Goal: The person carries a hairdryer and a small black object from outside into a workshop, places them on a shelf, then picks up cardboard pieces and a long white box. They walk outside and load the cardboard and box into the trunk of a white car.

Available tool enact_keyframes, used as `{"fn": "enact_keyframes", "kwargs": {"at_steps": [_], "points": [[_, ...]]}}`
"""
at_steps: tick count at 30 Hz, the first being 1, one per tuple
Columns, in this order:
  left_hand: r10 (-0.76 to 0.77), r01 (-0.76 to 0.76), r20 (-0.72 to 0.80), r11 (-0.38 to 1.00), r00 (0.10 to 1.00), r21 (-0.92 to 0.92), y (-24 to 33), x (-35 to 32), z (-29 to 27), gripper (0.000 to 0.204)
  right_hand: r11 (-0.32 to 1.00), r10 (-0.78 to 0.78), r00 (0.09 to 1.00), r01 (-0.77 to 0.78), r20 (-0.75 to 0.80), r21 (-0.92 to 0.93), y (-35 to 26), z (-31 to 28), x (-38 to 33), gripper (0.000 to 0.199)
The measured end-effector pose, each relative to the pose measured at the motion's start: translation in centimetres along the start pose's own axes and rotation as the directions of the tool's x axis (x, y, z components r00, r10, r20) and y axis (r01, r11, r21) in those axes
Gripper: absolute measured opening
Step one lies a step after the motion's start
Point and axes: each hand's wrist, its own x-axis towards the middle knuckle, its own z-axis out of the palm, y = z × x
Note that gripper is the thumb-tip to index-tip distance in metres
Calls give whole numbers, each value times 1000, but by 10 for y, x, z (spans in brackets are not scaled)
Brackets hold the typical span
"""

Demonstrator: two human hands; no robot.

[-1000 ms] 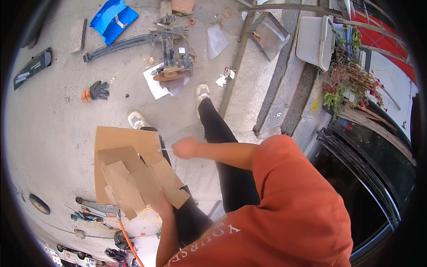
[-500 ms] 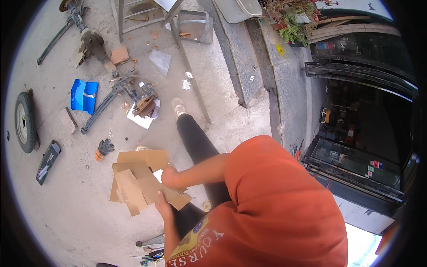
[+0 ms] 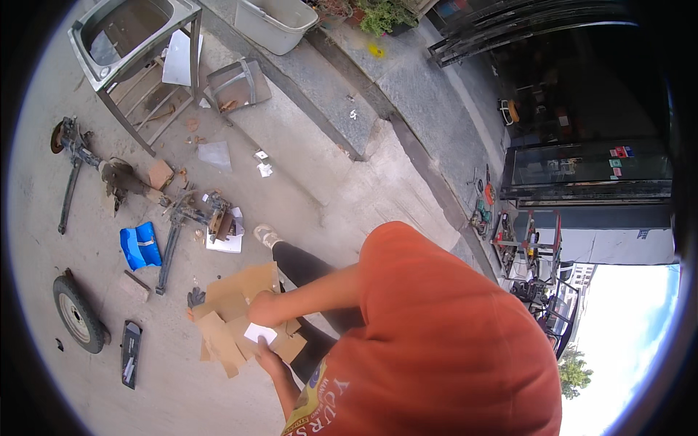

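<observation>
An opened brown cardboard box [image 3: 222, 334] with its flaps spread lies in front of my legs. My left hand [image 3: 270, 358] is at the near edge of the box, closed on a small white card [image 3: 259, 333], with the thumb at the card's lower end. Bent at the wrist, my right hand [image 3: 265, 309] reaches down over the middle of the cardboard, just above the card. Its fingers are hidden from view. A dark glove [image 3: 195, 296] shows on the ground past the box's far left edge, partly covered by it.
Rusty axle parts [image 3: 120, 178], a blue packet [image 3: 140, 245], a wheel [image 3: 76, 314] and a black flat package [image 3: 131, 354] lie on the concrete. A metal sink on a stand [image 3: 102, 73] is at the far left. Stone steps [image 3: 320, 94] rise to the right.
The white card, earlier beside my right hand, is now at my left hand. My right hand has shifted over the cardboard. The whole view has turned, bringing in the sink and the sky.
</observation>
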Motion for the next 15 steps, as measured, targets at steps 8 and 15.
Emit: {"fn": "enact_keyframes", "kwargs": {"at_steps": [8, 15], "points": [[50, -93, 175, 964, 983, 249, 78, -92, 63, 64, 762, 435, 651, 102, -622, 639, 2, -75, -39, 18], [108, -160, 217, 958, 970, 239, 119, -140, 102, 66, 845, 371, 451, 200, -812, 497, -11, -101, -60, 15]]}}
